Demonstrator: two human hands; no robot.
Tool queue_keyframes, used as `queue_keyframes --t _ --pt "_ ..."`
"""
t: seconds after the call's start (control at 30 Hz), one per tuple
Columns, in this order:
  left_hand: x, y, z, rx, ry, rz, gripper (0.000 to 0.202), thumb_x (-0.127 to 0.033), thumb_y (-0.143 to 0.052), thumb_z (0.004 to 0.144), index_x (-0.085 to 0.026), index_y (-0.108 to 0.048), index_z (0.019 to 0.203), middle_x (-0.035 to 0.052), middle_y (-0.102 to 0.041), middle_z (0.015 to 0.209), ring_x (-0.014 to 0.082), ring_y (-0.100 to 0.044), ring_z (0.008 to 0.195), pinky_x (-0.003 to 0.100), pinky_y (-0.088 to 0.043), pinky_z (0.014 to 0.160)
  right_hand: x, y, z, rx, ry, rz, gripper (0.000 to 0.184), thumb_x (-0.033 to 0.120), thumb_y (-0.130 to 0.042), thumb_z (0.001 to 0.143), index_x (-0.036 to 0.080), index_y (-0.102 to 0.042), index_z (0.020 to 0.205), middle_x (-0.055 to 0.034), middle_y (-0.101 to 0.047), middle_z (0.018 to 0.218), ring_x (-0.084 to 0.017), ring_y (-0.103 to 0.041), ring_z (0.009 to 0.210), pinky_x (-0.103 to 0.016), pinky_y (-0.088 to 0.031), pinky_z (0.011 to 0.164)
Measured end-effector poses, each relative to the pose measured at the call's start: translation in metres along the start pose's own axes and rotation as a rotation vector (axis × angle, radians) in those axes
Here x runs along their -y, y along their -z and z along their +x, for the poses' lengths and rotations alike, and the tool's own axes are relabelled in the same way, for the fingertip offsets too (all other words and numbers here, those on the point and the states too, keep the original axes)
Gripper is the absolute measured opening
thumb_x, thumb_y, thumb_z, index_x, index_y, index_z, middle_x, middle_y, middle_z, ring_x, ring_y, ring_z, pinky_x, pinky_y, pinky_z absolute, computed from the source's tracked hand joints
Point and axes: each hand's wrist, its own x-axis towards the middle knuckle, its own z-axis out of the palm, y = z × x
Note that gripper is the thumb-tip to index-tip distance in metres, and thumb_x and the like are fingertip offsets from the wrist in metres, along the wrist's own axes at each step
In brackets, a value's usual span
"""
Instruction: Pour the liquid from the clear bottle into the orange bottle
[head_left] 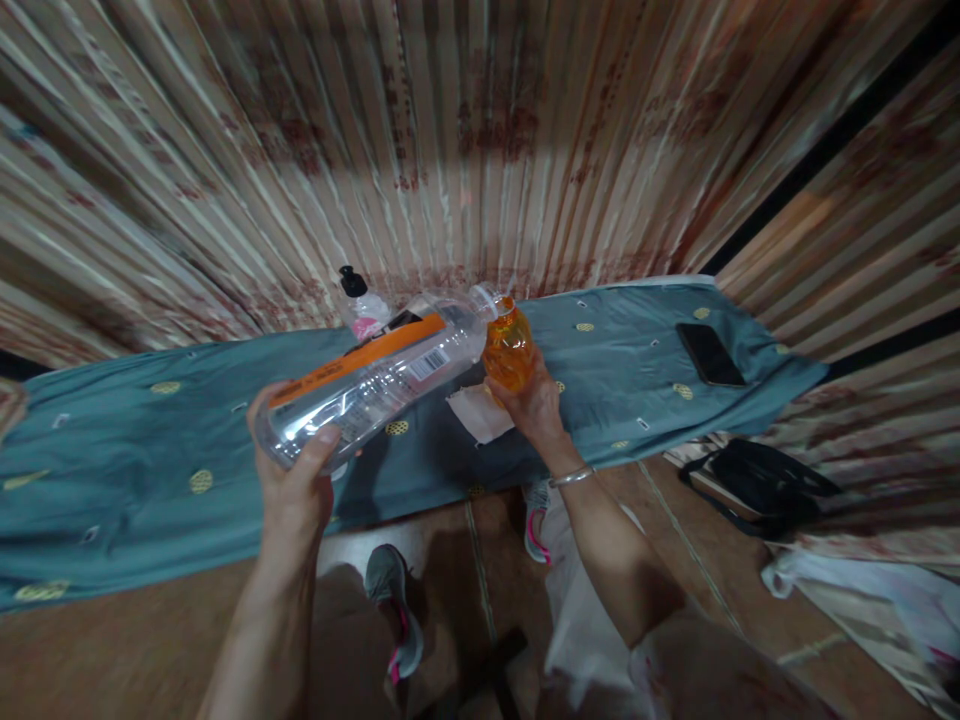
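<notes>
My left hand (296, 480) grips the base of a large clear plastic bottle (375, 380) with an orange label, tipped almost flat with its mouth to the right. The mouth meets the top of a small container of orange liquid (508, 348), which my right hand (529, 405) holds upright from below. Both are held over a table covered with a teal cloth (135, 460). A white paper or cloth piece (480, 412) lies on the table under the right hand.
A small bottle with a black cap and pink label (360, 305) stands at the back of the table. A black phone (709, 354) lies at the right end. A black bag (765, 485) sits on the floor to the right. A patterned curtain hangs behind.
</notes>
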Motion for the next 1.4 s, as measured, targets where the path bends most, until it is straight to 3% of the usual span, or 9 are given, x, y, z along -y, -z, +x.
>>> queue_keyframes --t 0.13,0.37,0.57,0.8,1.1,1.2,1.4 --pt "-0.0001 0.0 -0.001 0.01 -0.004 -0.002 0.078 -0.052 -0.111 0.057 -0.026 -0.076 0.121 0.0057 -0.08 0.112 0.0203 -0.074 0.086 0.02 -0.06 0.051 -0.0014 -0.0008 -0.0002 -0.008 0.015 0.026 0.083 0.056 -0.097 0.094 0.021 -0.064 0.162 -0.0206 -0.083 0.149 -0.043 -0.082 0.14 -0.068 -0.069 0.119" --pt "-0.0003 -0.0005 -0.0008 0.012 -0.002 0.003 0.08 -0.054 -0.112 0.055 -0.027 -0.076 0.122 0.0049 -0.079 0.113 0.0206 -0.073 0.087 0.022 -0.062 0.056 -0.0019 -0.0001 -0.0001 0.01 0.013 0.03 0.08 0.058 -0.092 0.097 0.024 -0.062 0.163 -0.0216 -0.082 0.15 -0.044 -0.079 0.143 -0.069 -0.069 0.117" --pt "-0.0011 -0.0006 -0.0005 0.0 0.022 0.007 0.082 -0.054 -0.112 0.053 -0.026 -0.075 0.121 0.0057 -0.079 0.113 0.0208 -0.073 0.087 0.02 -0.058 0.05 -0.0008 -0.0008 0.0001 0.003 0.011 0.042 0.079 0.066 -0.091 0.097 0.023 -0.065 0.157 -0.0207 -0.084 0.146 -0.041 -0.082 0.14 -0.062 -0.069 0.119" --pt "-0.0016 -0.0011 -0.0009 -0.005 0.033 0.003 0.082 -0.055 -0.112 0.052 -0.027 -0.076 0.12 0.0054 -0.08 0.112 0.0215 -0.074 0.087 0.023 -0.062 0.052 -0.0023 -0.0011 -0.0003 -0.002 0.012 0.052 0.077 0.055 -0.093 0.094 0.025 -0.063 0.159 -0.0229 -0.082 0.153 -0.044 -0.079 0.143 -0.072 -0.068 0.12" --pt "-0.0011 -0.0017 -0.0005 -0.004 0.014 -0.003 0.079 -0.054 -0.112 0.054 -0.027 -0.077 0.12 0.0051 -0.081 0.111 0.0208 -0.074 0.086 0.02 -0.059 0.051 -0.0013 0.0011 0.0001 0.008 0.03 0.073 0.076 0.054 -0.093 0.096 0.028 -0.064 0.16 -0.0171 -0.083 0.15 -0.042 -0.081 0.142 -0.07 -0.068 0.122" --pt "-0.0021 -0.0023 -0.0012 -0.009 0.022 -0.012 0.081 -0.052 -0.113 0.052 -0.026 -0.077 0.119 0.0052 -0.081 0.11 0.0201 -0.074 0.084 0.019 -0.057 0.049 -0.0006 0.0008 0.0004 0.007 0.019 0.065 0.08 0.057 -0.096 0.095 0.023 -0.065 0.161 -0.0191 -0.084 0.148 -0.043 -0.081 0.14 -0.07 -0.068 0.12" --pt "-0.002 -0.0028 -0.0016 -0.001 0.02 -0.01 0.08 -0.052 -0.112 0.053 -0.026 -0.076 0.119 0.0037 -0.081 0.108 0.0181 -0.073 0.081 0.017 -0.056 0.048 -0.0013 -0.0006 0.0002 0.013 0.017 0.05 0.081 0.047 -0.097 0.095 0.026 -0.063 0.165 -0.0186 -0.082 0.152 -0.044 -0.08 0.144 -0.073 -0.067 0.122"
